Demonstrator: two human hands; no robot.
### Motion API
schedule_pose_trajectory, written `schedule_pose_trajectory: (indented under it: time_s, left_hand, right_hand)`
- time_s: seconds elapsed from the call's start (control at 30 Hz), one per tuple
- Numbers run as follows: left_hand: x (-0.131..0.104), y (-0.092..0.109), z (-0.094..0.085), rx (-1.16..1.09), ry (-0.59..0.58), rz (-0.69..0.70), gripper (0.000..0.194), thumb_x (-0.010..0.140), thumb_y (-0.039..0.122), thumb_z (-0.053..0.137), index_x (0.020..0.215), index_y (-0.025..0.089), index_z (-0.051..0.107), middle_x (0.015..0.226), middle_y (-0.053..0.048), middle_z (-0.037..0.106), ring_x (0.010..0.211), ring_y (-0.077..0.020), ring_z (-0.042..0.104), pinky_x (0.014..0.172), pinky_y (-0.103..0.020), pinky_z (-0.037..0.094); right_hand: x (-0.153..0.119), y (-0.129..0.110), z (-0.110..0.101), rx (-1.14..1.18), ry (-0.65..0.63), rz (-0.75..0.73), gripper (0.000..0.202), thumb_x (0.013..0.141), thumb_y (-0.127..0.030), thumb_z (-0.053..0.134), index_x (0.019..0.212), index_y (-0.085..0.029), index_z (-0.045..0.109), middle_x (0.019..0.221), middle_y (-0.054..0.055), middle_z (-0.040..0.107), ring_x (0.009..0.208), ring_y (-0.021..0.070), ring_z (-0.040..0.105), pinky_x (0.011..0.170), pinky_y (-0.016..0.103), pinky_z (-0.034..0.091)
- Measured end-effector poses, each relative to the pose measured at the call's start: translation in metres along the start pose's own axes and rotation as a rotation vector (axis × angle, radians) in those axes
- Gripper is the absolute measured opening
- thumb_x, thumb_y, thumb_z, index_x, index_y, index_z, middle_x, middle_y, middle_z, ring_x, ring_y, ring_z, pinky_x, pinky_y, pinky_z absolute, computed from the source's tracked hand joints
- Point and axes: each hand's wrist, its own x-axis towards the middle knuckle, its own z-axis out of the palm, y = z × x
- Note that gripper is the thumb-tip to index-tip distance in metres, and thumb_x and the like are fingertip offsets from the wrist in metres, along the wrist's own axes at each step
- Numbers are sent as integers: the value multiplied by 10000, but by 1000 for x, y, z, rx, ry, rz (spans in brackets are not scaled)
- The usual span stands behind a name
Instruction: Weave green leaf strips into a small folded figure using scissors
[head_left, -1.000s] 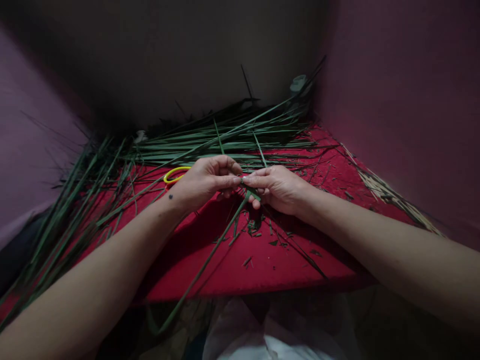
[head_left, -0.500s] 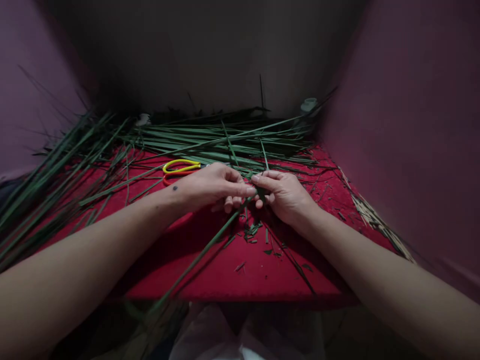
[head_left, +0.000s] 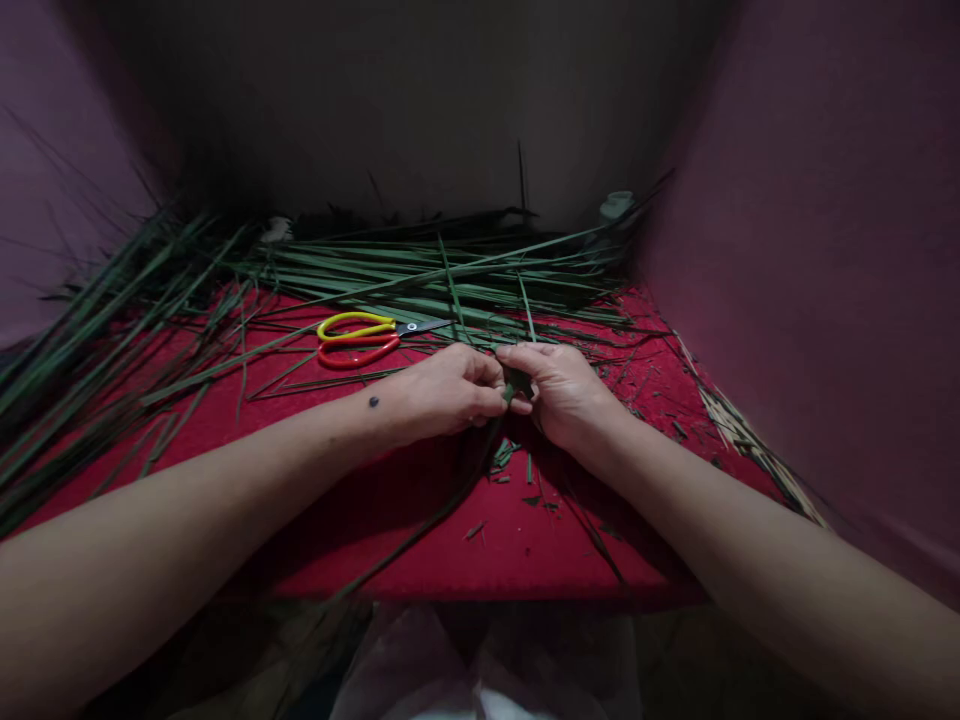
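Note:
My left hand (head_left: 463, 388) and my right hand (head_left: 559, 385) meet over the middle of the red-covered table. Between them is a small piece of folded or woven green leaf strips (head_left: 518, 382). The fingers of my right hand pinch its right side. My left thumb and fingers are closed on its lower left, where a long leaf strip (head_left: 450, 505) curves down past the table's front edge. Fingers hide much of the woven piece. Scissors (head_left: 358, 338) with one yellow and one red handle lie behind my left hand, their blades pointing right.
Long green leaves (head_left: 390, 275) are heaped along the back of the table, more (head_left: 97, 330) at the left. Leaf clippings (head_left: 504, 458) lie in front of my hands. A small pale jar (head_left: 616, 206) stands at the back right. Pale thin sticks (head_left: 750, 450) line the right edge.
My left hand has moved slightly down and right, closer against my right hand, uncovering the scissors' blades. The long strip has swung from straight to a bent curve.

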Motion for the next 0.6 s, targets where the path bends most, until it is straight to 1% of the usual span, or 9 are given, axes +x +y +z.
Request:
schedule_pose_trajectory:
  time_s: [0.07,0.17,0.23,0.33,0.47,0.6]
  left_hand:
    - [0,3,1,44,1,-17,169,671,183,521,533,165,424,470,50,377,410,-57,311,394,-201,211]
    - [-1,6,4,65,-3,-31,167,678,180,518,542,161,424,472,53,378,416,-55,314,401,-202,218]
    - [-2,6,5,55,-13,-29,175,688,192,527,549,160,425,472,57,368,418,-52,306,401,-200,219]
    - [-2,5,6,20,-25,-19,189,701,210,534,558,163,418,473,62,349,414,-48,290,395,-197,218]
    - [-3,4,6,-15,-38,-25,187,704,225,537,568,167,420,467,66,330,399,-46,272,380,-197,205]
    - [-4,4,6,-47,-59,-26,195,697,231,539,565,170,409,465,71,303,398,-44,241,373,-192,190]
  right_hand:
    - [2,2,2,10,19,11,222,629,-233,683,536,-142,503,447,-38,486,341,43,385,290,176,233]
    - [3,2,4,52,44,33,227,617,-223,696,542,-149,494,449,-50,477,341,45,390,302,182,249]
    - [3,1,4,107,47,55,184,613,-196,690,565,-146,519,472,-51,494,355,46,405,312,184,265]
    - [4,-1,3,178,47,66,89,623,-168,672,654,-132,596,568,-31,569,408,53,458,319,184,272]
    - [4,-2,2,200,58,43,68,638,-167,666,686,-137,629,628,-31,588,421,46,439,302,187,218]
    - [3,-1,3,221,93,4,76,625,-162,682,677,-152,627,690,-31,593,507,51,482,332,173,262]
